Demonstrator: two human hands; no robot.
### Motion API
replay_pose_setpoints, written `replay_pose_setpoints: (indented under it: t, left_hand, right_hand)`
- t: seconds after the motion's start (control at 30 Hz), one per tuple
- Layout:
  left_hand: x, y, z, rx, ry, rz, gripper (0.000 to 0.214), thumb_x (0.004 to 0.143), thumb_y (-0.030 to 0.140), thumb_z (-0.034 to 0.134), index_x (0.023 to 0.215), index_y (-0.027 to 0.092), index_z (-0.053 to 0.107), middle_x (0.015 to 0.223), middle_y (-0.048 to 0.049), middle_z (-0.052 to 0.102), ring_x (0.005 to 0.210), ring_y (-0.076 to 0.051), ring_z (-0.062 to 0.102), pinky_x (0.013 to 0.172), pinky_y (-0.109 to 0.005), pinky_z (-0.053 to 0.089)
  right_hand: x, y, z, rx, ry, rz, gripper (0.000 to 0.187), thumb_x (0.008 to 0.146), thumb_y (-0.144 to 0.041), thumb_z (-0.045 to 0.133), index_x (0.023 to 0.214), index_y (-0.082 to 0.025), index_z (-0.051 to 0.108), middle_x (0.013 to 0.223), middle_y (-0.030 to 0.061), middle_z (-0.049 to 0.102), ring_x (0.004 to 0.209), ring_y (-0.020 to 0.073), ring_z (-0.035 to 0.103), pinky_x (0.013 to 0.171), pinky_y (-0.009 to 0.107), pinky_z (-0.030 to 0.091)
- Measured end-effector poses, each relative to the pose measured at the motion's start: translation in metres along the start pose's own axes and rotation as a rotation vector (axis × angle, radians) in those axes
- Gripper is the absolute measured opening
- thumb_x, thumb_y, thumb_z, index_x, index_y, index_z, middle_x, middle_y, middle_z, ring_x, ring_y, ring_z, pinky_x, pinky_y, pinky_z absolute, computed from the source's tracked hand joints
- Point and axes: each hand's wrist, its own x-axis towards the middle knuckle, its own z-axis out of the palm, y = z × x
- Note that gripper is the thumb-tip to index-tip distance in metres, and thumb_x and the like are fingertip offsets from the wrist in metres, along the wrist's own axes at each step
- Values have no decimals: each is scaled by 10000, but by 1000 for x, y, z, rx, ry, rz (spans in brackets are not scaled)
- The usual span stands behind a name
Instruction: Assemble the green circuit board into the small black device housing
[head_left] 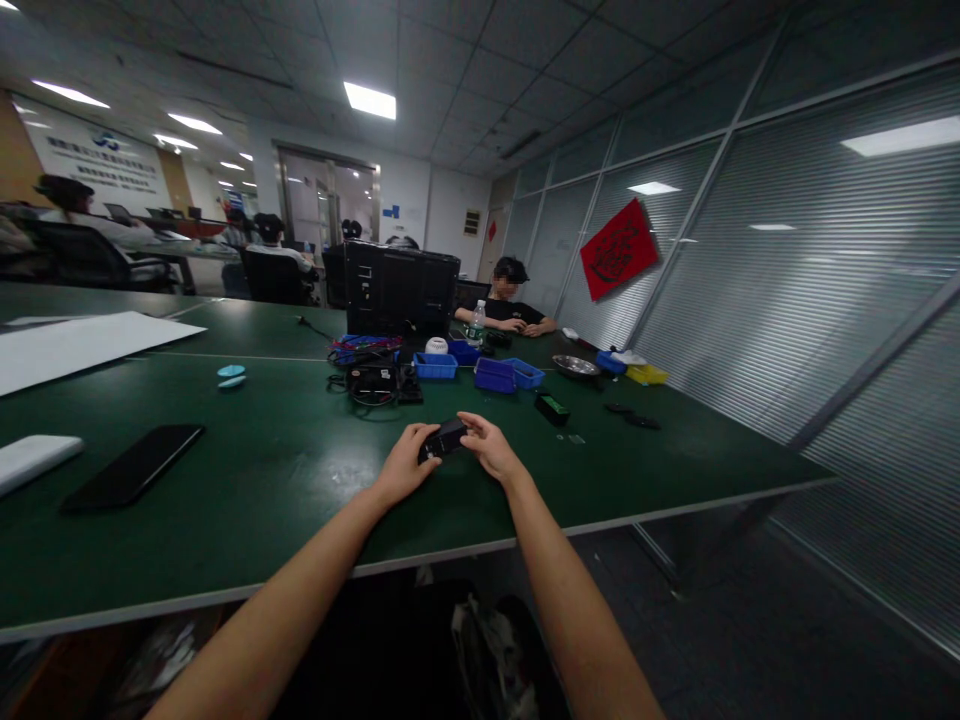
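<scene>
Just above the green tabletop, a small black box-shaped device [444,440] with pale markings on its near face is held between my two hands. My left hand [406,462] grips its left end, thumb across the front. On the right end, the fingers and thumb of my right hand [487,446] close around it. What kind of device it is, I cannot make out. Beyond my hands stand a black boxy unit with cables [371,384] and a blue bin [495,375]. To the right lies a black box with a green top [552,407].
A monitor [401,290], a bottle [477,322], a baseball [436,346] and a metal dish [576,366] stand farther back. On the left lie a black phone-like slab [133,466], a white object [37,460] and a light-blue item [232,376]. Another person [506,300] sits at the far end.
</scene>
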Motion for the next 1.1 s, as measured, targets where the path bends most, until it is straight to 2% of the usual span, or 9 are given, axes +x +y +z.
replay_pose_setpoints:
  t: [0.17, 0.27, 0.4, 0.5, 0.6, 0.7, 0.8, 0.9, 1.1]
  left_hand:
    - [-36, 46, -41, 233, 236, 471, 484, 748, 185, 555, 1201, 307, 435, 1203, -69, 432, 1092, -207, 449, 894, -390, 428]
    - [-48, 62, -54, 274, 460, 568, 541, 723, 197, 598, 1224, 274, 407, 1093, -67, 483, 1011, -187, 492, 834, -338, 475]
    - [-41, 60, -57, 326, 442, 661, 485, 712, 177, 609, 1150, 330, 467, 1128, -44, 467, 1037, -192, 484, 850, -356, 466]
    - [-33, 57, -54, 234, 315, 449, 477, 716, 222, 606, 1162, 302, 457, 1236, -76, 397, 1064, -213, 475, 871, -396, 448]
    - [-29, 53, -45, 91, 172, 166, 551, 703, 281, 611, 1210, 252, 398, 1277, -102, 359, 1073, -219, 479, 890, -398, 435]
    - [-29, 42, -34, 29, 61, 45, 608, 700, 271, 601, 1250, 249, 343, 1230, -78, 422, 1110, -212, 460, 933, -374, 399]
    - [-30, 25, -23, 78, -13, -47, 637, 718, 290, 574, 1288, 235, 296, 1203, -73, 469, 1090, -209, 477, 917, -342, 396]
    - [-30, 11, -15, 243, -73, -175, 625, 738, 332, 546, 1297, 196, 303, 1172, -95, 512, 1021, -231, 517, 853, -333, 408]
    - [-26, 2, -9, 463, -130, -275, 564, 761, 418, 496, 1242, 146, 382, 1102, -126, 560, 973, -245, 527, 828, -325, 377]
  right_hand:
    - [-56, -70, 10, -77, -199, -293, 603, 560, -301, 757, 1118, -230, 542, 1100, 65, 511, 1048, 206, 472, 900, 336, 375]
    - [-79, -105, 15, -207, -291, -383, 417, 648, -318, 702, 1043, -242, 595, 1086, 67, 500, 1074, 212, 448, 911, 357, 365]
    - [-75, -111, 19, -206, -289, -382, 399, 655, -296, 698, 1036, -233, 598, 1086, 64, 490, 1071, 206, 453, 895, 340, 378]
    - [-56, -92, 18, -86, -208, -290, 530, 617, -294, 724, 1111, -219, 548, 1035, 56, 524, 991, 190, 502, 813, 303, 431]
    - [-34, -65, 17, -34, -111, -115, 450, 655, -315, 678, 1073, -198, 560, 888, 32, 564, 740, 129, 550, 573, 218, 453]
    - [-9, -37, 17, -53, -54, 53, 374, 682, -357, 635, 996, -163, 577, 681, -5, 555, 469, 73, 468, 397, 188, 363]
    - [15, -11, 21, -130, -67, 165, 305, 690, -367, 604, 895, -141, 595, 570, -19, 529, 406, 73, 434, 365, 191, 318]
    - [35, 13, 27, -303, -68, 178, 245, 717, -365, 555, 770, -135, 618, 527, -24, 513, 416, 76, 430, 397, 196, 318]
    - [52, 50, 29, -633, 89, -43, 334, 773, -394, 449, 655, -141, 632, 651, 13, 605, 652, 128, 529, 608, 225, 389]
